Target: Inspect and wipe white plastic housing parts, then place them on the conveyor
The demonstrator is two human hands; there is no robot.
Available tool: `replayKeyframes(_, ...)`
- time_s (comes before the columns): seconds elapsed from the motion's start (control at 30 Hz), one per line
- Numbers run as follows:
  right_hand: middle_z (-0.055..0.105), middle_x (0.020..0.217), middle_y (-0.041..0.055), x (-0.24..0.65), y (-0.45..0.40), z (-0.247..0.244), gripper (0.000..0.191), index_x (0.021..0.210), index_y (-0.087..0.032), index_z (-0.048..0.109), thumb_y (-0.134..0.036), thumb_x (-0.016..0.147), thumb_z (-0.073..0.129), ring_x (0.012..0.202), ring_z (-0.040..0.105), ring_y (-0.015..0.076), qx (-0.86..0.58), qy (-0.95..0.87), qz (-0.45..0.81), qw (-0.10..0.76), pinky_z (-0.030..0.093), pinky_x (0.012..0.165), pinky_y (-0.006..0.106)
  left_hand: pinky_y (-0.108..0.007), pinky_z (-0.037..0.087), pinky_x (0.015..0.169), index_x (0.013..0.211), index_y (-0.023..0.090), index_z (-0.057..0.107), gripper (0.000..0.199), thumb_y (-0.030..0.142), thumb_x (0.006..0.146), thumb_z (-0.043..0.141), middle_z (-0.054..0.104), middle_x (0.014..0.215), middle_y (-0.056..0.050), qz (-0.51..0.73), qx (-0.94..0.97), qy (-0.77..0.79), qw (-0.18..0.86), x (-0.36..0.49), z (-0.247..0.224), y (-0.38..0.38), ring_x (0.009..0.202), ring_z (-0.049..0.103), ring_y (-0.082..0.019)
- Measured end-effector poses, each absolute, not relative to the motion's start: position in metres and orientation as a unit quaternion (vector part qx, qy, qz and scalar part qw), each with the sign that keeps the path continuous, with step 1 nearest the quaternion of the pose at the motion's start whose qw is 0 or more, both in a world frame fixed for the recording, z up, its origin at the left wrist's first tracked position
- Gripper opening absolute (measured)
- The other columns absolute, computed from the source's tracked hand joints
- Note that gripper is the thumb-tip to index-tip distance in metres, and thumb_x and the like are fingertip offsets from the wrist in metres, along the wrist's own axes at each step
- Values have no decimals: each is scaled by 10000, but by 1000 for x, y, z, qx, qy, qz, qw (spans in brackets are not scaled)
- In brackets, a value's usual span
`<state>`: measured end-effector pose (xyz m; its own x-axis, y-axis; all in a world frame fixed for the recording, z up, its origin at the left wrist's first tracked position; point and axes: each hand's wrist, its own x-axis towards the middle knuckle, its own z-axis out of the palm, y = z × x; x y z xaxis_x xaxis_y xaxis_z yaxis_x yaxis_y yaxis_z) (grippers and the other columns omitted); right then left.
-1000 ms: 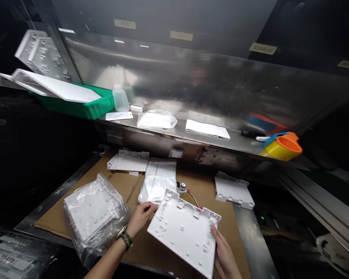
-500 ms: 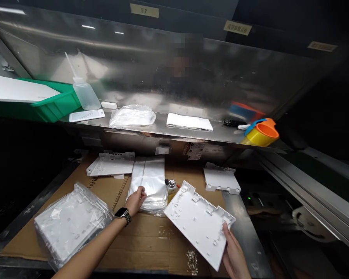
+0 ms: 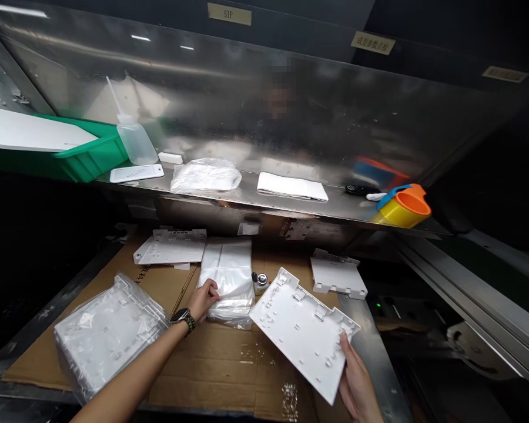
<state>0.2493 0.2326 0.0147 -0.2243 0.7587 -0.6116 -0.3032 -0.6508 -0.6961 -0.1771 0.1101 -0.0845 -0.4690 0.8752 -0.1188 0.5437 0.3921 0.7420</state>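
My right hand [image 3: 357, 379] grips the right edge of a white plastic panel [image 3: 300, 335], tilted with its clips and ribs facing up. A stack of clear plastic bags [image 3: 229, 264] lies at the middle of the work surface. On the left side of that stack, my left hand [image 3: 204, 299], with a watch at the wrist, has its fingertips pinched on the top bag. Beyond my left forearm, more white panels [image 3: 110, 332] lie wrapped in clear plastic. A small metal-topped bottle [image 3: 262, 282] stands between the bags and the held panel.
Cardboard [image 3: 203, 367] covers the metal table. White panels lie at the back left [image 3: 171, 247] and back right [image 3: 338, 275]. The shelf above holds a green bin [image 3: 92, 155], a squeeze bottle [image 3: 136, 141], a bagged bundle [image 3: 206, 175], folded white sheets [image 3: 292, 186] and colored tape rolls [image 3: 403, 207].
My left hand has shifted slightly left and up along the bag stack. The panel in my right hand stays nearly in place. The whole view has turned a little.
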Motion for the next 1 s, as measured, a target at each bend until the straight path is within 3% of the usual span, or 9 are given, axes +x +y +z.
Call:
replayKeyframes(0.17, 753, 1268, 119, 250, 230, 16, 883, 1495, -165, 500, -597, 789, 807, 1254, 672, 326, -512, -231, 747, 356, 568, 1053, 439, -384, 607, 763, 1124, 155, 655, 280, 385, 967, 676, 699, 1015, -50, 304, 441, 796, 283, -194, -84, 117, 828, 685, -186)
replayKeyframes(0.47, 763, 1254, 94, 251, 226, 9, 827, 1478, -168, 515, -579, 818, 796, 1287, 652, 304, -519, -227, 747, 348, 561, 1074, 416, -470, 588, 902, 1227, 183, 640, 333, 388, 967, 668, 662, 1248, -100, 283, 491, 779, 270, -167, -87, 101, 1051, 671, -250)
replayKeyframes(0.63, 772, 1230, 91, 247, 223, 10, 806, 1471, -172, 520, -566, 824, 796, 1274, 661, 317, -517, -222, 749, 351, 558, 1086, 456, -463, 587, 890, 1191, 169, 644, 297, 380, 981, 648, 693, 1135, -80, 311, 468, 785, 261, -166, -91, 101, 990, 686, -235)
replayKeyframes(0.8, 786, 1190, 94, 250, 221, 12, 806, 1465, -165, 522, -548, 818, 810, 1247, 679, 315, -508, -215, 751, 362, 557, 1086, 453, -395, 605, 777, 1128, 157, 655, 278, 377, 960, 685, 699, 1018, -50, 345, 420, 781, 307, -191, -90, 113, 835, 685, -190)
replayKeyframes(1.0, 789, 1172, 109, 257, 221, 4, 825, 1450, -179, 539, -601, 792, 804, 1212, 697, 335, -513, -211, 753, 353, 586, 1020, 475, -391, 613, 781, 1118, 153, 660, 251, 348, 963, 685, 699, 1047, -57, 413, 380, 737, 377, -213, -85, 123, 874, 693, -196)
